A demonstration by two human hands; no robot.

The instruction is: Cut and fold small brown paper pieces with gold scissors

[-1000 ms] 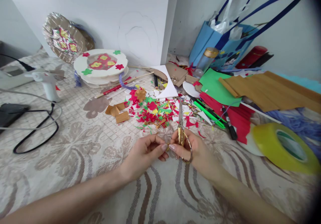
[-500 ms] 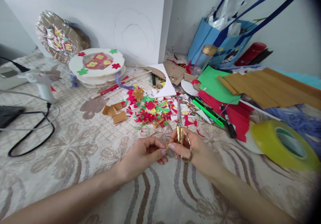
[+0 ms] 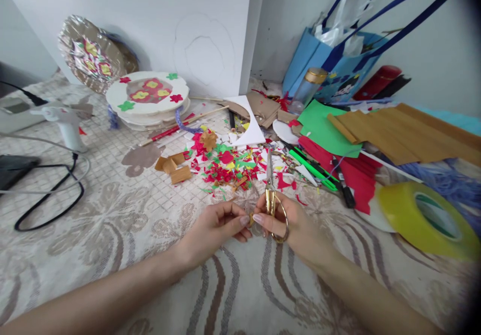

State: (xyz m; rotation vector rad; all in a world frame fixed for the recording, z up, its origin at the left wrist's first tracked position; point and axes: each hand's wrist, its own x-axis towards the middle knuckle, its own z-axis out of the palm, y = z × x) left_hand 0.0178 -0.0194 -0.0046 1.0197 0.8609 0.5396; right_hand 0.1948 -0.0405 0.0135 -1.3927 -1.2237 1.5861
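Between my two hands is a small brown paper piece (image 3: 252, 219), mostly hidden by the fingertips. My left hand (image 3: 220, 229) pinches it from the left with thumb and forefinger. The thumb and fingers of my right hand (image 3: 296, 230) press on its other side. Gold-handled scissors (image 3: 269, 195) are also held in my right hand, blades together and pointing away from me. Beyond the hands lies a heap of red, green, white and yellow paper scraps (image 3: 229, 167). Several folded brown paper pieces (image 3: 180, 174) rest left of the heap, and a brown paper flower (image 3: 208, 140) lies on its back edge.
At the left are a white glue gun (image 3: 65, 124) and a black cable (image 3: 48, 195). Decorated white discs (image 3: 112, 99) are stacked behind. To the right lie a roll of yellow tape (image 3: 398, 210), red paper (image 3: 361, 185), brown paper sheets (image 3: 398, 129) and a blue bag (image 3: 304, 57).
The fingertips have shifted slightly around the small brown paper piece, and a bit more of it shows. The whole view has moved a little; the scissors stay in my right hand.
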